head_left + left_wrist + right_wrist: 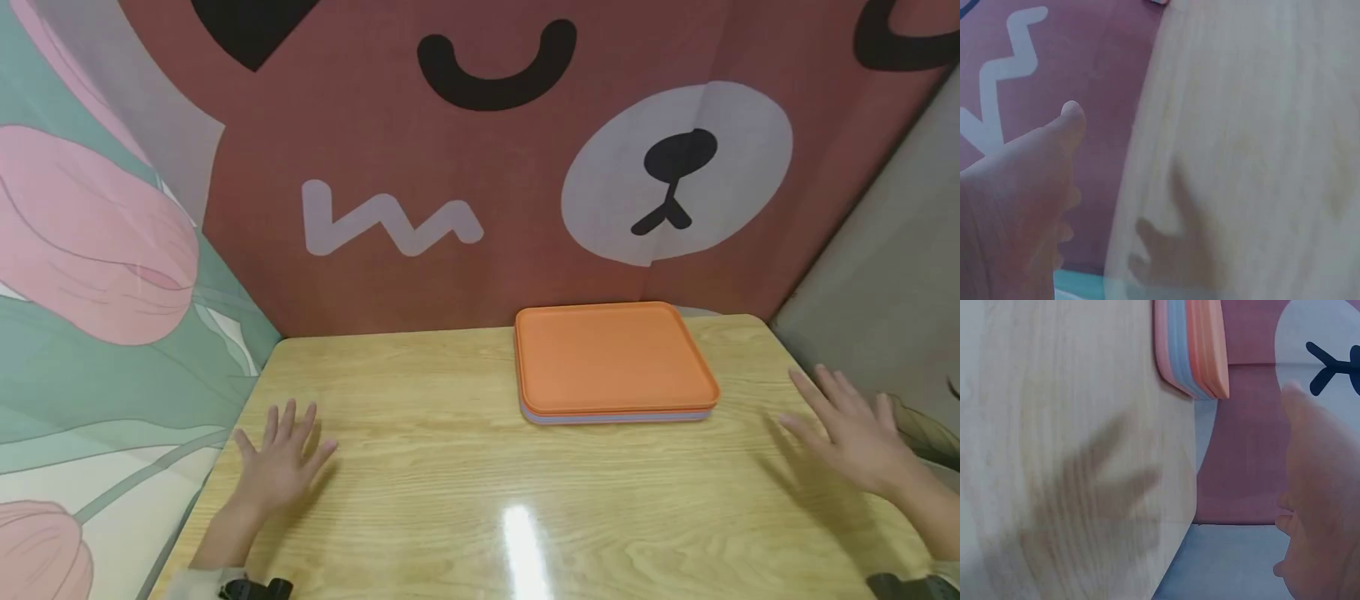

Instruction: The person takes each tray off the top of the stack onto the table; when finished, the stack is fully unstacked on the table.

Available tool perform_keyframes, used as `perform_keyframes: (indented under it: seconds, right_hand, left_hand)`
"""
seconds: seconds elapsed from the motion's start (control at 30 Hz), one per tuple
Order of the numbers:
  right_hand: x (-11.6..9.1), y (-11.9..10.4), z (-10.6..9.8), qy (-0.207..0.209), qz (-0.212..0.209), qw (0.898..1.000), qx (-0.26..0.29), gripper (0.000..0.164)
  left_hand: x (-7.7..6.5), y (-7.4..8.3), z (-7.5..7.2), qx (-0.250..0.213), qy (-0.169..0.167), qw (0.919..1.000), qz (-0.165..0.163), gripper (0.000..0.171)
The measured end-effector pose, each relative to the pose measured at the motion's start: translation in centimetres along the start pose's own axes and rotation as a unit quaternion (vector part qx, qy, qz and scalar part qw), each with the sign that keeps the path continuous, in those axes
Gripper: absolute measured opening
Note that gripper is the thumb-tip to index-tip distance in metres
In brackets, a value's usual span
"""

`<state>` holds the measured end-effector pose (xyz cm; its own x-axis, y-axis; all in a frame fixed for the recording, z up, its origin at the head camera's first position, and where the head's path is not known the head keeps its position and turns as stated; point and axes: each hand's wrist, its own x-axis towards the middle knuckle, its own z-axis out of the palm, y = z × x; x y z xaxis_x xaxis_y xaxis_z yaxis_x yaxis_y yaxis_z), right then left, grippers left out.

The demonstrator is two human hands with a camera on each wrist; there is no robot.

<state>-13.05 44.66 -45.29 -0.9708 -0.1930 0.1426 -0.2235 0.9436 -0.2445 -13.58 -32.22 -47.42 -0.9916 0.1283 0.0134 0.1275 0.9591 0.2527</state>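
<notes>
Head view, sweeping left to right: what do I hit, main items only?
Large pink printed tulip → left hand → tray stack with orange on top → right hand.

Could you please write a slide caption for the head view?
The empty left hand and right hand flank an orange-topped tray stack on a wood-grain table.
</notes>
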Motion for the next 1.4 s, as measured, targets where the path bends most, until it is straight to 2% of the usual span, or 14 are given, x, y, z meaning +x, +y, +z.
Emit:
perform_keyframes:
  seconds: [0.1, 0.23, 0.37, 0.47, 0.57, 0.7, 0.83, 0.9, 1.0, 1.03, 1.1, 1.23, 1.4]
  right_hand:
    - [0.4, 0.1, -0.2, 0.014, -0.005, 1.000, 0.009, 0.077]
    - [1.0, 0.2, -0.3, 0.040, -0.021, 0.998, 0.040, 0.069]
    - [2.0, -0.2, -0.5, 0.046, -0.027, 0.991, 0.127, 0.062]
    - [3.2, -0.9, -0.7, 0.022, -0.013, 0.979, 0.200, 0.061]
    - [4.5, -1.5, -0.5, -0.008, 0.013, 0.968, 0.250, 0.062]
    - [6.2, -1.7, 0.5, -0.028, 0.053, 0.957, 0.285, 0.065]
    - [7.1, -1.4, 2.3, -0.019, 0.079, 0.942, 0.326, 0.067]
    - [7.3, -1.4, 3.2, -0.009, 0.081, 0.923, 0.375, 0.066]
    - [7.5, -1.6, 4.4, 0.000, 0.078, 0.893, 0.444, 0.064]
    - [7.6, -1.8, 4.7, -0.001, 0.076, 0.886, 0.457, 0.065]
    - [7.7, -2.2, 5.3, -0.004, 0.074, 0.882, 0.466, 0.065]
    - [7.6, -3.1, 6.2, -0.028, 0.074, 0.886, 0.456, 0.069]
    - [7.5, -3.6, 7.1, -0.036, 0.064, 0.870, 0.488, 0.068]
  left_hand:
    - [0.9, 1.2, -0.7, -0.021, 0.007, 0.9996, 0.015, 0.081]
    - [3.0, 3.6, -1.6, -0.055, 0.024, 0.9974, 0.040, 0.077]
    - [5.6, 6.5, -1.7, -0.084, 0.034, 0.9937, 0.066, 0.074]
    - [7.5, 9.1, -1.3, -0.122, 0.018, 0.9889, 0.084, 0.075]
    - [9.5, 11.7, -0.6, -0.178, -0.015, 0.9797, 0.092, 0.077]
    - [11.7, 15.0, 0.7, -0.253, -0.056, 0.9615, 0.092, 0.077]
    - [13.4, 17.9, 2.6, -0.321, -0.069, 0.9409, 0.084, 0.074]
    - [14.0, 19.3, 3.8, -0.361, -0.071, 0.9269, 0.077, 0.073]
    - [14.7, 21.3, 5.4, -0.426, -0.074, 0.9000, 0.058, 0.073]
    - [14.8, 22.0, 5.9, -0.445, -0.074, 0.8912, 0.051, 0.073]
    - [15.1, 23.3, 6.9, -0.475, -0.068, 0.8762, 0.040, 0.074]
    - [15.1, 25.3, 8.4, -0.514, -0.058, 0.8550, 0.039, 0.072]
    - [15.1, 26.6, 9.9, -0.548, -0.060, 0.8319, 0.065, 0.071]
